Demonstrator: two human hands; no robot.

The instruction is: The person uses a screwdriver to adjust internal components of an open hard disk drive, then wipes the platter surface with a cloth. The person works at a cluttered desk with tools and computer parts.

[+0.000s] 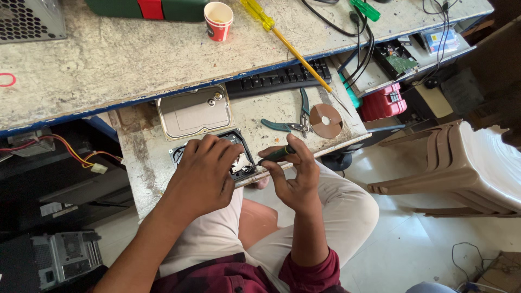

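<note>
opened hard drive (239, 157) flat on shelf edge, dark green-handled screwdriver (277, 155) tilted beside it

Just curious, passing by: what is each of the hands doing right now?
Left hand: closed over the opened hard drive, holding it on the shelf.
Right hand: closed on a dark-handled screwdriver.

1. The scene is lit by soft, even daylight; no lamp is seen.
2. The pale floor tiles (401, 239) at lower right are rendered brightest, with a faint sheen.
3. The space under the workbench (108, 59) at left is left in deep shadow.
4. Only soft, short shadows are cast beneath the left hand (203, 168) and right hand (293, 176).
5. Focus is held sharp at centre; slight wide-angle bending is noticed at the edges.
</note>
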